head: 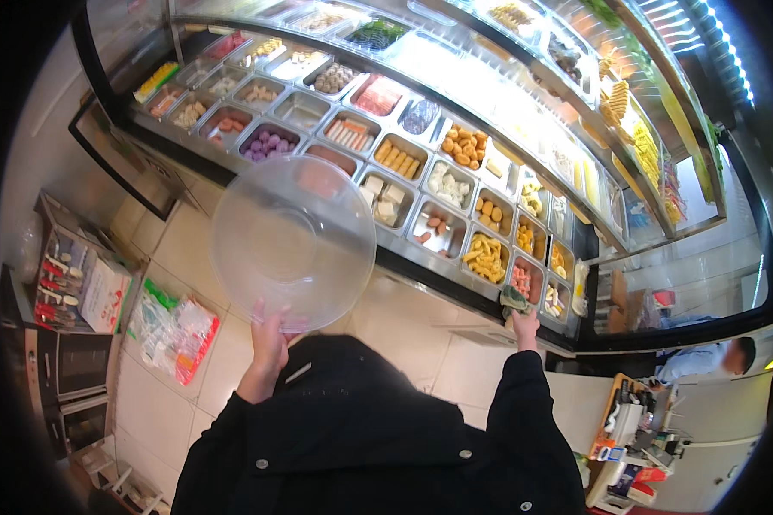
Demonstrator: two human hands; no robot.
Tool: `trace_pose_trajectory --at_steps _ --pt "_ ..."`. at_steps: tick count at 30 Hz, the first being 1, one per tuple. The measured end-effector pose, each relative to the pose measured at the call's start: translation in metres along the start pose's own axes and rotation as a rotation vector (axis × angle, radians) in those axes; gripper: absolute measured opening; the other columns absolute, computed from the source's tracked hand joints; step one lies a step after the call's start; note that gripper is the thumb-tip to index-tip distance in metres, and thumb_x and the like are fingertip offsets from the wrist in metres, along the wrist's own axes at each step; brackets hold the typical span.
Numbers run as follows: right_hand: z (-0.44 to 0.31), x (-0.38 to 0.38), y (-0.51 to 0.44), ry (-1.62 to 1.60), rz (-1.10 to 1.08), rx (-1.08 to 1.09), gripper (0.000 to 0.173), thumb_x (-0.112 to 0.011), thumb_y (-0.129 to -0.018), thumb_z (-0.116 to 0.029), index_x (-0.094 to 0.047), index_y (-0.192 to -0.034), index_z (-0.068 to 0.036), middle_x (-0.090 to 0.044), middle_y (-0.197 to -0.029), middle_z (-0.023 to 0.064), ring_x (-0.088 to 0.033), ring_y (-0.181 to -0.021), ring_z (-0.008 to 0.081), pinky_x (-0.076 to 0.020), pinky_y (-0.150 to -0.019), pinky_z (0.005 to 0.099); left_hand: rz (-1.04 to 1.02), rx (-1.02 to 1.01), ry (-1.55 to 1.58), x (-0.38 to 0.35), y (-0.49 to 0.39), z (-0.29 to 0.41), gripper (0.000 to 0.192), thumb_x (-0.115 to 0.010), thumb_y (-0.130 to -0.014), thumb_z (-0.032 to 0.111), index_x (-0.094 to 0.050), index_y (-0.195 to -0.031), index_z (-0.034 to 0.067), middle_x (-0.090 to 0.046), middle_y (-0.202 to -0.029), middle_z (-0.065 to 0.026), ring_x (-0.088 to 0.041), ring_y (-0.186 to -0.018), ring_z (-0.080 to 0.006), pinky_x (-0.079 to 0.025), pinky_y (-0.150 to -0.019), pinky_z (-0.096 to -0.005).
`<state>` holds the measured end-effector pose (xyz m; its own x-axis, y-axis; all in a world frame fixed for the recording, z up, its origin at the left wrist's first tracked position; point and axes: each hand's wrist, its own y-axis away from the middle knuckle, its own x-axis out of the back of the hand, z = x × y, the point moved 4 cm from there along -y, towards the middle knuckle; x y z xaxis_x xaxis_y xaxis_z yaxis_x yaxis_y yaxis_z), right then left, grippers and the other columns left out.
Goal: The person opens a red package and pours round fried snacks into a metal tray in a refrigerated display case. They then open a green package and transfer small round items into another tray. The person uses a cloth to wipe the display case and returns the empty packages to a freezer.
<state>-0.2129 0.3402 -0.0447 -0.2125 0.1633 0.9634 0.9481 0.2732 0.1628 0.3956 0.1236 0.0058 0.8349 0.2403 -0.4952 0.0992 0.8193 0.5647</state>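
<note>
My left hand [271, 344] grips the near rim of a large round translucent plastic bowl [293, 241]. The bowl hides part of the display case's front edge and the floor behind it. At the right, my right hand [525, 327] holds a bunched dark green cloth [514, 300] against the front edge of the case. Just behind the cloth are a metal pan of pink pieces [521, 278] and a pan of yellow curled food [485, 257]. Closer to the bowl sit pans of white tofu-like blocks [386, 198] and purple balls [269, 147].
A glass-fronted refrigerated display case [438, 254] spans the view, with upper shelves [573, 112] over its rows of pans. Plastic packages [174, 328] lie on the tiled floor [167, 402] at left, near a box [105, 293]. A person [702, 362] is beyond a cluttered counter [609, 418] at right.
</note>
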Motion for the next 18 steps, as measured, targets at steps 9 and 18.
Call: trace_pose_trajectory --at_steps 9,18 --pt "0.008 -0.037 -0.030 -0.141 0.195 0.342 0.036 -0.058 -0.084 -0.028 -0.055 -0.113 -0.007 -0.050 -0.116 0.0236 -0.054 -0.097 0.0420 -0.0458 -0.082 0.0451 -0.010 0.030 -0.234 -0.013 0.077 -0.045 0.080 -0.054 -0.078 -0.005 -0.007 -0.141 0.004 -0.045 -0.114 -0.0244 -0.063 -0.081 -0.0407 -0.057 -0.070 -0.0479" --pt "0.064 -0.013 0.130 -1.652 -0.306 -0.053 0.036 -0.051 -0.093 -0.029 -0.061 -0.097 0.006 -0.064 -0.090 0.0090 -0.060 -0.082 0.0180 -0.0476 -0.074 0.0320 -0.136 0.161 -0.355 -0.038 0.155 -0.162 0.083 -0.050 -0.078 -0.003 -0.001 -0.143 0.009 -0.049 -0.113 -0.0254 -0.064 -0.080 -0.0417 -0.057 -0.066 -0.0471"
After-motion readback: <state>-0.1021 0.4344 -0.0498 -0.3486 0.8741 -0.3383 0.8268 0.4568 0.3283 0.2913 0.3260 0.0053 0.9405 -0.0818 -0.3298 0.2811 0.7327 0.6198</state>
